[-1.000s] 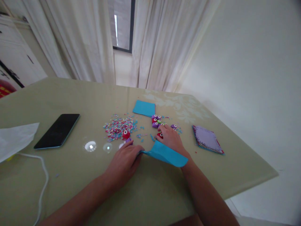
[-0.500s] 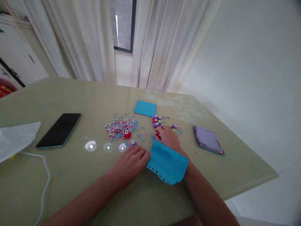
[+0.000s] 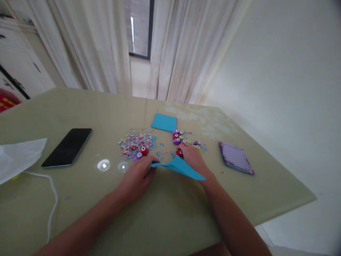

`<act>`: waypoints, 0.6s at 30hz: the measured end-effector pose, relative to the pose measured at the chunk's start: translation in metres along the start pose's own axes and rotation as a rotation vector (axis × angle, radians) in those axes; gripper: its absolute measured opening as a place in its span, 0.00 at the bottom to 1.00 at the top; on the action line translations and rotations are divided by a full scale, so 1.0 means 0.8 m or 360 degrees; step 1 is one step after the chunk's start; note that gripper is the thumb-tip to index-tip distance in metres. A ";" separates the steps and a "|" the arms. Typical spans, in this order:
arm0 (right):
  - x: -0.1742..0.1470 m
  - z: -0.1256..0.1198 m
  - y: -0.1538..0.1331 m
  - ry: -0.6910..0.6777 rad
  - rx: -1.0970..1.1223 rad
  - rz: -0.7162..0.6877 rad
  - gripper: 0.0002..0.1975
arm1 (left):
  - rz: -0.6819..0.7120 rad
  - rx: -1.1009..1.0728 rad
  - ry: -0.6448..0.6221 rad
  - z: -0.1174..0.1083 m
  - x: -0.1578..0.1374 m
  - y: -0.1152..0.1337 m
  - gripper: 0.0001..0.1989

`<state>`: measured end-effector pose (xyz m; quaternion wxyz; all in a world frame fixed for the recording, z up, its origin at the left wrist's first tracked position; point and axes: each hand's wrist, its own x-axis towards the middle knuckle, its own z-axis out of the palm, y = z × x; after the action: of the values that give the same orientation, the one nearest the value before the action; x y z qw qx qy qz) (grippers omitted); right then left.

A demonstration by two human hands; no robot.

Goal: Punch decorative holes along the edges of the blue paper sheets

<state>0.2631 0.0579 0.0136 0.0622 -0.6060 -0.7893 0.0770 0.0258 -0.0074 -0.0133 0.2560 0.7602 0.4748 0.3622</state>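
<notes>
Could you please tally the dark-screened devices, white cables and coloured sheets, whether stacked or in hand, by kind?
Dark-screened device: 1
White cable: 1
Blue sheet in the left hand: 1
Blue-topped stack and purple-topped stack: 2
Total: 5

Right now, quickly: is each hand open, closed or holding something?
Left hand: closed, holding a blue sheet by one end.
Right hand: at a red toy; whether it grips cannot be told.
</notes>
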 end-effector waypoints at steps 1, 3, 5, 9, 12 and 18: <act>0.000 0.000 0.002 -0.0004 0.0065 -0.0052 0.07 | -0.0110 -0.0094 0.0066 -0.003 0.002 0.000 0.08; 0.000 0.002 0.005 0.0059 0.0229 -0.0134 0.06 | -0.0383 -0.0352 0.0157 -0.007 0.006 0.002 0.13; 0.001 0.003 0.007 0.0202 0.0390 -0.0131 0.05 | -0.0650 -0.0647 0.0234 -0.011 0.008 0.004 0.16; 0.005 0.004 0.003 0.0399 0.1022 -0.0001 0.12 | -0.0888 -0.1072 0.0470 -0.012 0.010 0.000 0.20; 0.002 0.003 -0.010 0.0209 0.1762 0.0060 0.19 | -0.0895 -0.1260 0.0588 -0.011 0.012 -0.004 0.20; -0.014 0.005 -0.046 -0.0207 0.2385 0.0037 0.21 | -0.0886 -0.1221 0.0597 -0.013 0.011 0.009 0.19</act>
<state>0.2304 0.0377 0.0165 0.4104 -0.4039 -0.5211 0.6300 0.0238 -0.0022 0.0007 0.5139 0.3781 0.5299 0.5587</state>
